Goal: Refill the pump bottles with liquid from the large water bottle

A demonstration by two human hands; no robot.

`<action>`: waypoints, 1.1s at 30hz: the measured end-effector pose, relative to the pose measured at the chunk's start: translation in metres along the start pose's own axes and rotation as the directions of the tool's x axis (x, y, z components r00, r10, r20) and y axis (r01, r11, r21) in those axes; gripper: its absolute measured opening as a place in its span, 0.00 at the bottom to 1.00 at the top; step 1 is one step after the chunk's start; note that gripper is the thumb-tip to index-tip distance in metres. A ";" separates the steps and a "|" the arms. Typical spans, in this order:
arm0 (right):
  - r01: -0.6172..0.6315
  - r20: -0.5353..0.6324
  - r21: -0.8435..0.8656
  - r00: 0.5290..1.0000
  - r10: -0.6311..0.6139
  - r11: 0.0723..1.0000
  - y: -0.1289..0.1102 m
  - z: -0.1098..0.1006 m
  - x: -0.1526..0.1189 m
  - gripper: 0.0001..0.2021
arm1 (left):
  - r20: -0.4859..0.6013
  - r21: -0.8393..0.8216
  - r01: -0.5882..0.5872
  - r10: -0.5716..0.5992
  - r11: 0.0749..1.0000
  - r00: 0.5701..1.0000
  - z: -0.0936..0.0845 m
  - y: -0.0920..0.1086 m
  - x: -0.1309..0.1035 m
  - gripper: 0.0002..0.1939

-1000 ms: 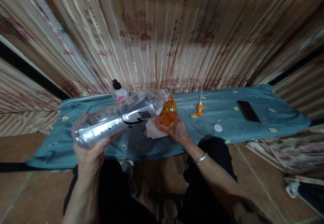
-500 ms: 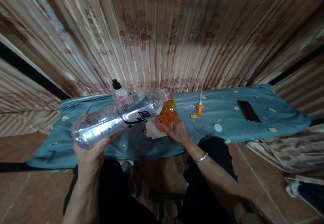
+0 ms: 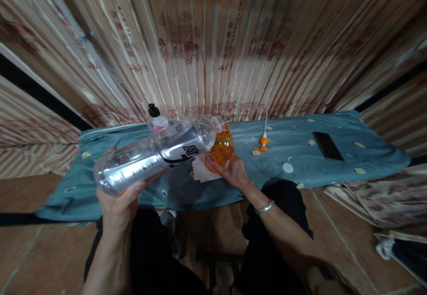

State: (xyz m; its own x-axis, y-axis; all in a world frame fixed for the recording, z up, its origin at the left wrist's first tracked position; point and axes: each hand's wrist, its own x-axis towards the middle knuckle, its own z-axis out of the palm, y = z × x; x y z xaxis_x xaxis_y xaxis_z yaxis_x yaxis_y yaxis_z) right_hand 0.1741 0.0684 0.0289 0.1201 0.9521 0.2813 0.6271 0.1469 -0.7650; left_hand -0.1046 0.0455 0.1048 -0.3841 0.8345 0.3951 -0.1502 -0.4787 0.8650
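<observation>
1. Now mid-pour: left hand (image 3: pixel 116 204) fingers clamped on clear bottle (image 3: pixel 156 153), tipped, mouth at orange bottle (image 3: pixel 220 149).
2. Right hand (image 3: pixel 233 173) fingers wrapped round orange bottle on surface (image 3: pixel 300 153) (on a paper).
3. Next, prob.: keep mouths aligned, tilt slowly.

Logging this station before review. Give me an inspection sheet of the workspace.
Surface: low table under a teal cloth with small yellow motifs.
Job's things: large clear bottle tipped, mouth at the top of the small orange bottle.
Clutter: black-capped bottle, white paper, orange pump head, white cap, black phone.
Hands: left hand grips the clear bottle's base; right hand holds the orange bottle.
Cables: nothing seen.
Surroundings: striped curtain behind, tiled floor.
</observation>
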 end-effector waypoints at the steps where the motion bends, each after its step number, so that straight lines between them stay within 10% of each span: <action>1: 0.002 -0.003 -0.003 1.000 -0.002 1.000 0.000 0.000 0.000 0.35 | 0.001 -0.002 -0.002 0.002 1.000 1.000 0.000 0.000 0.000 0.45; 33: -0.044 0.039 -0.008 0.998 0.044 0.999 -0.004 -0.005 0.001 0.32 | -0.012 0.041 -0.007 0.008 0.999 1.000 -0.002 -0.001 0.000 0.46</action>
State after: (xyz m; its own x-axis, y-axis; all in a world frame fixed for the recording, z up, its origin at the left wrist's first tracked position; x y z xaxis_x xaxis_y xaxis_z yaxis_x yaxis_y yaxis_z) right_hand 0.1753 0.0676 0.0354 0.1178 0.9673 0.2247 0.6276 0.1029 -0.7717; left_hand -0.1061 0.0460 0.1033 -0.3965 0.8273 0.3979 -0.1097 -0.4730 0.8742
